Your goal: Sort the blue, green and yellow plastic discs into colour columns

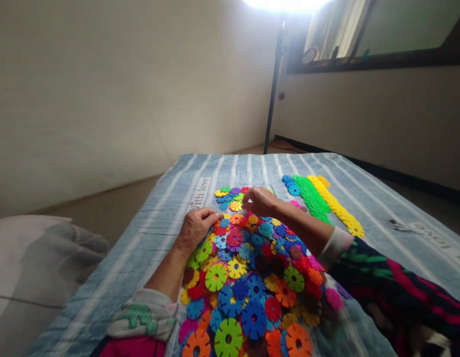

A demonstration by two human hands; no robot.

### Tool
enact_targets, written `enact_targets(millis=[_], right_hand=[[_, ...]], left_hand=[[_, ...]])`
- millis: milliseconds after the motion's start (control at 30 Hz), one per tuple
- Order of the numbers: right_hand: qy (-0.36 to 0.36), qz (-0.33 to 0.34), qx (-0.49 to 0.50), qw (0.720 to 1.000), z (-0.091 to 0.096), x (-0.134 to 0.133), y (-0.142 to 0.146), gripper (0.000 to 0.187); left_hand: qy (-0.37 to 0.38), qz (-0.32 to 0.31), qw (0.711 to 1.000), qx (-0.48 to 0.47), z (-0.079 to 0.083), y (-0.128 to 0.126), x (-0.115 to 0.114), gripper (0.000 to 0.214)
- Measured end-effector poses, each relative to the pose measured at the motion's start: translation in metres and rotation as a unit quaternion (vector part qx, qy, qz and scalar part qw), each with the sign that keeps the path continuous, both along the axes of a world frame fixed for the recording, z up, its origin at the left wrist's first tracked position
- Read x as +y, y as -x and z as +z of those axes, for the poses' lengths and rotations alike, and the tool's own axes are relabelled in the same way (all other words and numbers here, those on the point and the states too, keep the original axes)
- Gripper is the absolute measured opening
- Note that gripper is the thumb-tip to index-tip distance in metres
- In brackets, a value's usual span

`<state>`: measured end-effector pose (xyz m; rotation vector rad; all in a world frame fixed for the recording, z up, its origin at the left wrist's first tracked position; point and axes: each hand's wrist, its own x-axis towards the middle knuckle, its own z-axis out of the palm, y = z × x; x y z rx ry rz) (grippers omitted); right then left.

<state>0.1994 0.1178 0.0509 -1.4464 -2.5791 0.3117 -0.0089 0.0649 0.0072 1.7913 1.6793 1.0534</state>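
A large heap of mixed-colour notched plastic discs [236, 267] spreads across the cloth in front of me. My left hand [197, 229] is at the heap's far left edge, its thumb and fingers drawn together beside the discs. Over the far side of the heap, my right hand [262, 201] has its fingers curled in a pinch. What either hand holds, if anything, is hidden or too small to make out. Just beyond the hands lies a smaller group of mixed discs [225, 198], partly covered by my right hand.
Overlapping discs form a long yellow row [337, 206], a green row [310, 196] and a short blue row [291, 185] at the right. A striped blue cloth [155, 248] covers the surface. Behind its far edge stands a lamp pole [273, 94].
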Motion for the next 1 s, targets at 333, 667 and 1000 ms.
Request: enact_targets(millis=[333,667,1000], right_hand=[[-0.057,-0.039,-0.036,0.997,-0.024,0.062,0.074,0.03],[-0.082,-0.019,-0.065,0.994,-0.039,0.061,0.065,0.033],[-0.099,0.034,-0.068,0.992,-0.029,0.043,0.041,0.02]], left_hand=[[0.002,0.004,1.0,-0.019,-0.004,0.002,0.003,0.026],[-0.005,-0.001,1.0,-0.012,-0.004,0.001,0.002,0.026],[-0.02,-0.003,1.0,0.006,-0.006,0.002,0.004,0.028]])
